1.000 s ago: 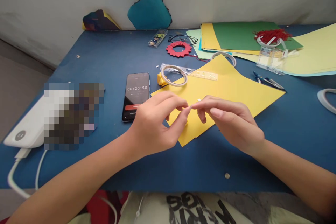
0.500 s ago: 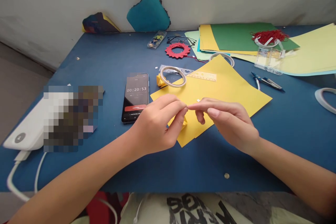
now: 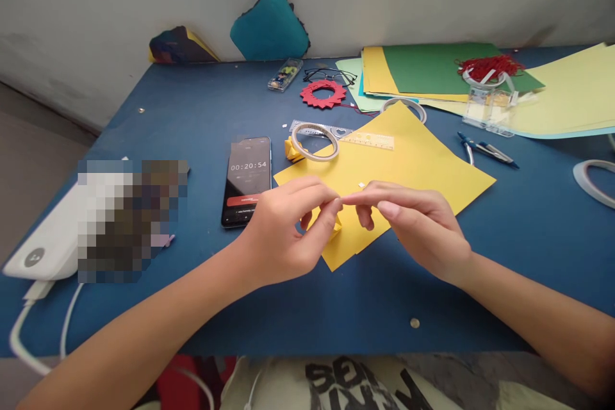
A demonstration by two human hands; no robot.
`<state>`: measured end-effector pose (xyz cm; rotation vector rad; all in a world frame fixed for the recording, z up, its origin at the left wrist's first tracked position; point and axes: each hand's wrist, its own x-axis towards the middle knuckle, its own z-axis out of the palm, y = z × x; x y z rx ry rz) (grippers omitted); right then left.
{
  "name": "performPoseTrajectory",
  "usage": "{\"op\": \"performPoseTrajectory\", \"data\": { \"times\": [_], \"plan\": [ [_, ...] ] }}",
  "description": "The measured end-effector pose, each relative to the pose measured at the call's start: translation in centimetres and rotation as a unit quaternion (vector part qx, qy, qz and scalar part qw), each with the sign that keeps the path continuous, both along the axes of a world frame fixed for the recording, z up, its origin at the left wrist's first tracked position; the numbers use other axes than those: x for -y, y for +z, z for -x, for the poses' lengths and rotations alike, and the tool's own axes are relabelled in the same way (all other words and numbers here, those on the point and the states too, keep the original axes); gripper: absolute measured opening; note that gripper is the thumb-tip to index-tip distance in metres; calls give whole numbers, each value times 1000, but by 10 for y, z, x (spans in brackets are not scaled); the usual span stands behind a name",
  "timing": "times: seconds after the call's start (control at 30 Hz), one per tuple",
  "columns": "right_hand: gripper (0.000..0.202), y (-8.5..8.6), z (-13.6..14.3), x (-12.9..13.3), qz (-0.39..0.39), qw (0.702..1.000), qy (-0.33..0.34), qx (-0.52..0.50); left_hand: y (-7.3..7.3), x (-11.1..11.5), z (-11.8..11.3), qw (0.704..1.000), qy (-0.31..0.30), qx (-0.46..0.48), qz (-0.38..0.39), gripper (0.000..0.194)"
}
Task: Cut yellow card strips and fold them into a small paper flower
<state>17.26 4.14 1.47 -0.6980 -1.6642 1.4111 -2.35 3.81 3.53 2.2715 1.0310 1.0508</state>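
Note:
Over the yellow paper sheet, my left hand pinches thumb and forefinger together; whatever is between the tips is too small to make out. My right hand has its forefinger stretched out, its tip meeting the left fingertips, with the other fingers loosely bent and nothing visible in them. A small folded yellow paper piece shows below the left fingers, partly hidden by them. Behind the hands, a tape roll leans on another folded yellow paper piece, beside a clear ruler.
A phone showing a timer lies left of my hands, a white power bank farther left. Behind are a red paper ring, glasses and green paper. A blue pen-like tool lies right.
The hands stay nearly in place, fingertips still meeting. The left thumb and fingers have shifted slightly, opening a little gap behind the pinch. The view has moved a touch.

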Motion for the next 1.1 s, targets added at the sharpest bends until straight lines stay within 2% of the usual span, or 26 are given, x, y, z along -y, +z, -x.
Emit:
{"op": "performPoseTrajectory", "data": {
  "times": [0.13, 0.3, 0.53, 0.63, 0.77, 0.87, 1.0, 1.1],
  "plan": [
    [30, -1, 0, 0, -20, 1000, -6, 11, 4, 1, 0, 993, 6, 39, 112, 16],
    [31, -2, -1, 0, -49, 999, -9, 19, 8, 1, 0, 964, -7, 105, 243, 20],
    [30, 0, -1, 1, -42, 999, 8, 2, 8, -1, 2, 917, -69, 178, 350, 23],
    [31, 2, 1, 1, -66, 998, 4, 1, 6, 0, 1, 921, -70, 162, 346, 24],
    [31, 4, 2, 1, -79, 997, -4, 6, 6, 3, -1, 952, -36, 126, 278, 23],
    [31, 5, 3, 1, 6, 999, 16, -30, 7, 4, -1, 967, -30, 113, 228, 23],
    [29, 9, 5, 0, 149, 984, 35, -88, 8, 4, -1, 968, -45, 109, 220, 24],
    [29, 11, 6, -1, 194, 975, 49, -98, 8, 4, -1, 969, -59, 106, 217, 23]
  ]
}}
